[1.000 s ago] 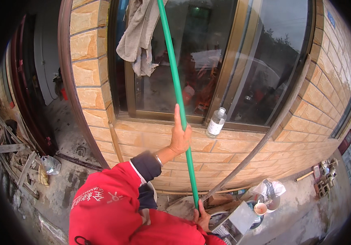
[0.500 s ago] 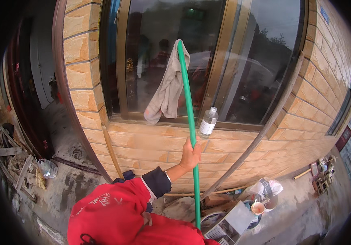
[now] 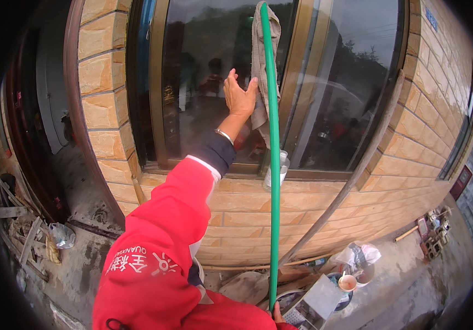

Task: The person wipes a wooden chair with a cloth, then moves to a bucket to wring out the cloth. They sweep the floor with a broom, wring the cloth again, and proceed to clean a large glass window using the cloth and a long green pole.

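A long green pole (image 3: 274, 165) stands nearly upright in front of the window, with a grey-beige cloth (image 3: 258, 60) draped over its top end. My left hand (image 3: 239, 100), in a red sleeve with a dark cuff, reaches up beside the hanging cloth. Its fingers are apart and nothing is in them. At the lower edge my right hand (image 3: 277, 315) shows only in part, its fingers closed round the pole's lower end. A clear bottle (image 3: 284, 163) with a white label stands on the sill, partly behind the pole.
A sliding window (image 3: 209, 110) with bronze frames fills the wall of tan brick tiles (image 3: 236, 203). A wooden pole (image 3: 346, 187) leans on the right. Below lie a white bag (image 3: 357, 254), an orange cup (image 3: 347, 282) and a grey box (image 3: 324, 297). At left is an open doorway (image 3: 55, 110).
My left hand has let go of the green pole and risen toward the cloth. The pole and cloth have moved up and to the right. My right hand has come into view at the bottom.
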Available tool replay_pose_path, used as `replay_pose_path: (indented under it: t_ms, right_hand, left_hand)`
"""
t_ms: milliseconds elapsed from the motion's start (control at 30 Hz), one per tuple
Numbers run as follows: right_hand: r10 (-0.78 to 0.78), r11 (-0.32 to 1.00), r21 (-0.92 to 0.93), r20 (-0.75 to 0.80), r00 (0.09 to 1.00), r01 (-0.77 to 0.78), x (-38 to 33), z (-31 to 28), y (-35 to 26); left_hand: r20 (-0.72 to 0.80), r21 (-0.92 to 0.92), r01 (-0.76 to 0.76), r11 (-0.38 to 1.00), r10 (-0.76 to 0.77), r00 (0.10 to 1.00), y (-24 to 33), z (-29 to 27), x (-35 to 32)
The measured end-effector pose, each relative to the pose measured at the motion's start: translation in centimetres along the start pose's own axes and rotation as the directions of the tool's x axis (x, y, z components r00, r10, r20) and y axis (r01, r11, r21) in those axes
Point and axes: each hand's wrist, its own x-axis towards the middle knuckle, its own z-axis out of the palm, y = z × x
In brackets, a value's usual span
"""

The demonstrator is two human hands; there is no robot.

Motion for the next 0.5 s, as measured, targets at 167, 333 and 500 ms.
replay_pose_path:
  t_ms: [167,333,500]
  right_hand:
    - [0.019,0.998,-0.059,-0.070,0.997,-0.023,0.0,-0.5,-0.5]
    - [0.060,0.993,0.109,-0.100,0.993,-0.049,3.8,1.3,-7.8]
    - [-0.007,0.996,0.093,-0.118,0.993,0.018,1.3,1.0,-1.1]
  left_hand:
    - [0.316,0.092,0.302,0.949,-0.315,0.895,-2.3,3.0,6.7]
    - [0.466,-0.479,0.722,0.500,-0.552,0.692,-5.7,-0.6,10.4]
    - [0.475,-0.529,0.732,0.430,-0.565,0.675,-6.4,-3.6,15.6]
